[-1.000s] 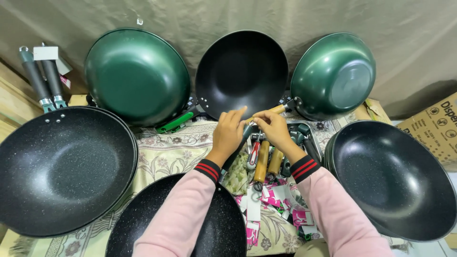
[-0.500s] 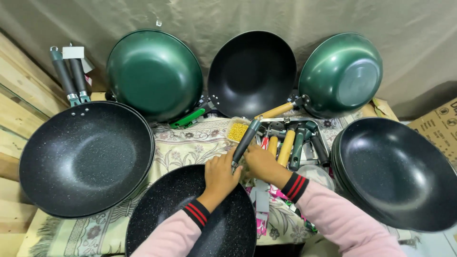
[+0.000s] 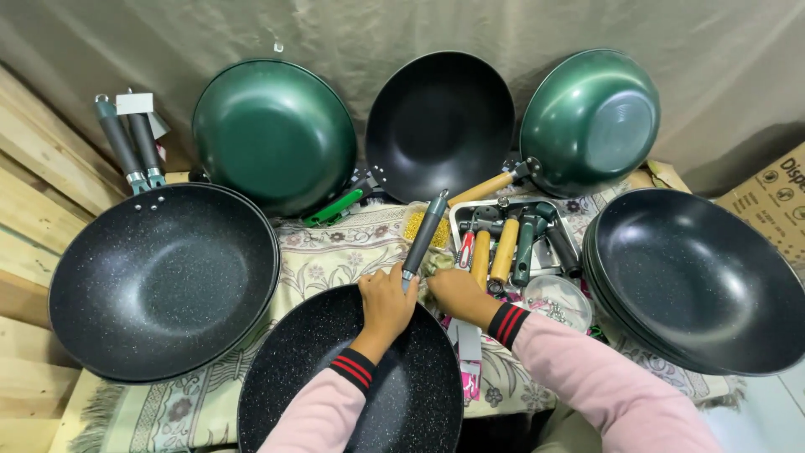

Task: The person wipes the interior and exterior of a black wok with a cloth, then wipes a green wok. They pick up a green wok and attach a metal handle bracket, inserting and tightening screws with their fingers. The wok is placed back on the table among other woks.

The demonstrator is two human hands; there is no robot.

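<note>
A black speckled pan (image 3: 335, 394) lies right in front of me on a patterned cloth (image 3: 327, 252). My left hand (image 3: 386, 304) rests on the pan's far rim and grips the base of a grey handle (image 3: 423, 233) that points away and up. My right hand (image 3: 453, 294) is closed just right of that handle's base, touching the same spot. Both arms wear pink sleeves with striped cuffs.
A large black speckled pan (image 3: 163, 281) sits at left, stacked black pans (image 3: 696, 281) at right. Two green pans (image 3: 272, 134) (image 3: 591, 122) and a black one (image 3: 440, 126) lean against the back wall. A metal tray (image 3: 563, 243) holds several loose handles. A cardboard box (image 3: 776, 197) stands at far right.
My hands left the tray of handles and came back to the near pan's rim, bringing a grey handle with them. The view has shifted right and closer.
</note>
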